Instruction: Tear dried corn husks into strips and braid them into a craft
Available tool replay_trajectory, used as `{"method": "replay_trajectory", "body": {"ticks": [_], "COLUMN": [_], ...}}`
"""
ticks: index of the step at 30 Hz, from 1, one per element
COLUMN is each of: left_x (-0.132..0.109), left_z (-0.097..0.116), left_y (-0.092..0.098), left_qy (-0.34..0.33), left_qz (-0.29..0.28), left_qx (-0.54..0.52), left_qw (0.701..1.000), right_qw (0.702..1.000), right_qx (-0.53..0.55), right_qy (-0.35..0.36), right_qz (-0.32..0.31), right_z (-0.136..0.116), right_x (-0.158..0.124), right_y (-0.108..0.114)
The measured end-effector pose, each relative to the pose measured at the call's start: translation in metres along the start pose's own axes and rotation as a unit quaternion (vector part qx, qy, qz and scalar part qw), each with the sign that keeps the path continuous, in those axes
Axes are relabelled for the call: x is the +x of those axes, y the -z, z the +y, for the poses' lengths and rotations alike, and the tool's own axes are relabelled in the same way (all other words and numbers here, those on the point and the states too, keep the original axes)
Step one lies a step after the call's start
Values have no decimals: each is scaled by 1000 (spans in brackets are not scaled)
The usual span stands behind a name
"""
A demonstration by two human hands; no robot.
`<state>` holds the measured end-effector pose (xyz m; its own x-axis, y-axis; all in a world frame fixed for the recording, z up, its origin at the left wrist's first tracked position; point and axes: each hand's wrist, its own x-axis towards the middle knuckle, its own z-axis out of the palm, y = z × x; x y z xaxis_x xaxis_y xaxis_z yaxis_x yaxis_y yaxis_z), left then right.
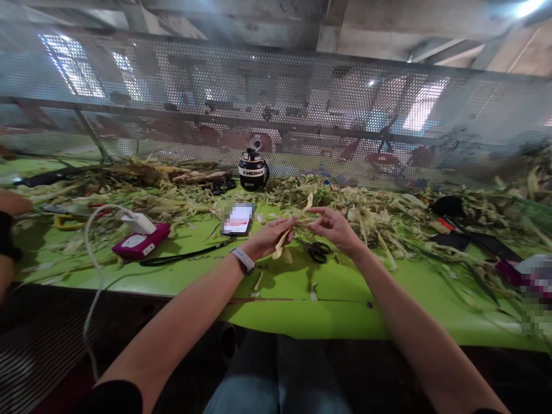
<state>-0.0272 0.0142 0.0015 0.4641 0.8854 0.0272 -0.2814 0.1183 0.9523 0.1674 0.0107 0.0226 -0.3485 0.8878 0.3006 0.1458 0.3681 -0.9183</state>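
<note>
My left hand (271, 237) and my right hand (335, 227) meet above the green table (302, 293). Both pinch the same pale yellow strip of dried husk (297, 221), which bends up between them and hangs down below my left fingers. A grey band sits on my left wrist (242, 259). Black scissors (318, 250) lie on the table just under my right hand. A heap of loose husk strips (379, 215) spreads behind and to the right of my hands.
A phone (237, 219) lies left of my hands, a black jug (252, 169) behind it. A magenta power bank (140, 242) with white cable sits further left. Another person's arm (8, 230) shows at the left edge. Perforated metal screen (276, 109) backs the table.
</note>
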Motion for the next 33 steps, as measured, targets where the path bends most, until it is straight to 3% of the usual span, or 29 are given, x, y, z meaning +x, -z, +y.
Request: {"method": "replay_trajectory", "body": {"ticks": [8, 19, 24, 26, 28, 31, 33], "left_x": [3, 4, 4, 4, 5, 5, 4], "left_z": [-8, -7, -2, -1, -2, -2, -2], "left_y": [2, 5, 10, 10, 10, 6, 3], "left_qy": [-23, -42, 22, 31, 5, -42, -56], "left_qz": [49, 60, -29, -49, -41, 4, 25], "left_qx": [53, -4, -131, -155, -162, -160, -156], "left_qw": [997, 997, 991, 986, 986, 986, 986], "right_qw": [999, 999, 995, 994, 988, 943, 918], "right_qx": [-28, 10, 39, 27, -16, -101, -155], "right_qy": [23, -36, -84, -84, -51, 47, 106], "right_qz": [-7, 20, 25, 65, 147, 315, 350], "right_z": [2, 7, 20, 25, 27, 19, 10], "right_x": [1, 2, 5, 8, 10, 6, 0], "right_y": [-4, -4, -1, 2, 6, 10, 8]}}
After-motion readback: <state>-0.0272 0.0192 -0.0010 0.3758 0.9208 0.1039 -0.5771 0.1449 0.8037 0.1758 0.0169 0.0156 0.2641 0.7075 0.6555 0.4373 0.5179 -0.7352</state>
